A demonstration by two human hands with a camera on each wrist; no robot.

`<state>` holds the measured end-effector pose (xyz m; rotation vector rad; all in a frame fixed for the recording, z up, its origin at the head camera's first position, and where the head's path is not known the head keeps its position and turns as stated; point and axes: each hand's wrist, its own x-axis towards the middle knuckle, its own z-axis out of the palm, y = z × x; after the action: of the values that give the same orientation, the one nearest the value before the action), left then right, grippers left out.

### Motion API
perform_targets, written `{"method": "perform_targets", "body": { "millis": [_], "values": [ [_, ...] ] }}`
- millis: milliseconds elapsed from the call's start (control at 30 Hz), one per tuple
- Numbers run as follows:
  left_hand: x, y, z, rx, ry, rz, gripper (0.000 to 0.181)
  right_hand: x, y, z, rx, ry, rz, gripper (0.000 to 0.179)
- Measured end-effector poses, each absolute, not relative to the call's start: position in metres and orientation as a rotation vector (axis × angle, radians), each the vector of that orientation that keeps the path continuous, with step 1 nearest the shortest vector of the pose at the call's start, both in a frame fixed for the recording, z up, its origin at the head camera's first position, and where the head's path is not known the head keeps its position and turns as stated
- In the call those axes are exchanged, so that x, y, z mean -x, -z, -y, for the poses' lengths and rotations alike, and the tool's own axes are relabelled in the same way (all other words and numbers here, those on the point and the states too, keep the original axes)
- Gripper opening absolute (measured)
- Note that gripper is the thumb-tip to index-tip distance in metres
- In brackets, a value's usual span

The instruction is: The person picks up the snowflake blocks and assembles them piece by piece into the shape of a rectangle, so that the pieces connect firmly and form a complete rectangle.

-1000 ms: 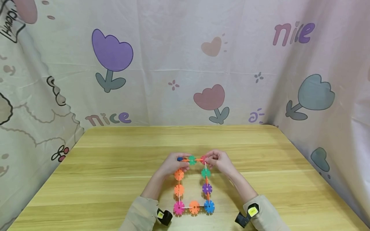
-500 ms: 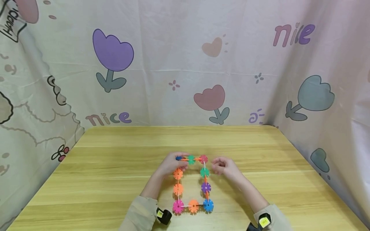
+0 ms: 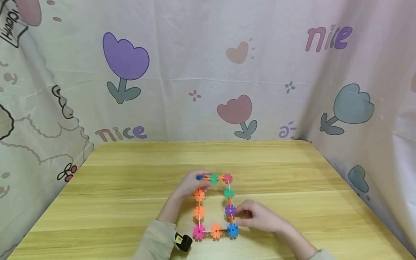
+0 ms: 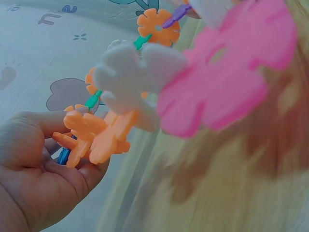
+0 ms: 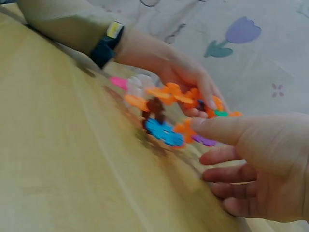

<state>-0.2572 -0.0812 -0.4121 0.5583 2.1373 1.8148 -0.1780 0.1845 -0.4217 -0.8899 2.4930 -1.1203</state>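
Interlocking snowflake discs are joined into an upright-cornered rectangular loop over the table. My left hand [image 3: 188, 185] pinches the loop's far left corner, at a dark blue disc [image 3: 199, 177]. A green disc [image 3: 213, 179] and a red-pink disc [image 3: 228, 178] lie along the far side. At the near corners are a magenta disc [image 3: 199, 231] and a blue disc [image 3: 232, 230]. Beside the right side, close to the purple disc [image 3: 230, 210], my right hand [image 3: 260, 216] has its fingers loosely bent and apart, holding nothing. A white disc [image 4: 125, 79] shows edge-joined in the left wrist view.
The wooden table [image 3: 113, 202] reaches out on both sides of the loop. A printed curtain [image 3: 182, 54] hangs behind its far edge. A black wrist camera [image 3: 184, 242] sits on the left sleeve, near the magenta disc.
My right hand let go of the red-pink disc at the far right corner, drew away to the right, then came nearer along the right side. The left hand keeps its hold.
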Motion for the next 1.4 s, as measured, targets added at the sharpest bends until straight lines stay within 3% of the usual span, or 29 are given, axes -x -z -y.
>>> {"method": "perform_targets", "body": {
  "millis": [167,433,1233,1400],
  "values": [
    [0.258,0.412,0.083,-0.556,-1.828,-2.163,0.042,0.172,0.424,-0.175,0.909,1.043,-2.577,0.032],
    [0.255,0.411,0.085,-0.502,-1.882,-2.186,0.039,0.170,0.428,-0.164,0.817,1.198,-2.526,0.003],
    [0.256,0.401,0.108,-0.266,-1.812,-2.262,0.046,0.196,0.425,-0.161,0.271,1.939,-2.274,0.021],
    [0.255,0.400,0.109,-0.230,-1.845,-2.258,0.041,0.204,0.421,-0.159,0.193,1.996,-2.238,0.029]
  ]
}}
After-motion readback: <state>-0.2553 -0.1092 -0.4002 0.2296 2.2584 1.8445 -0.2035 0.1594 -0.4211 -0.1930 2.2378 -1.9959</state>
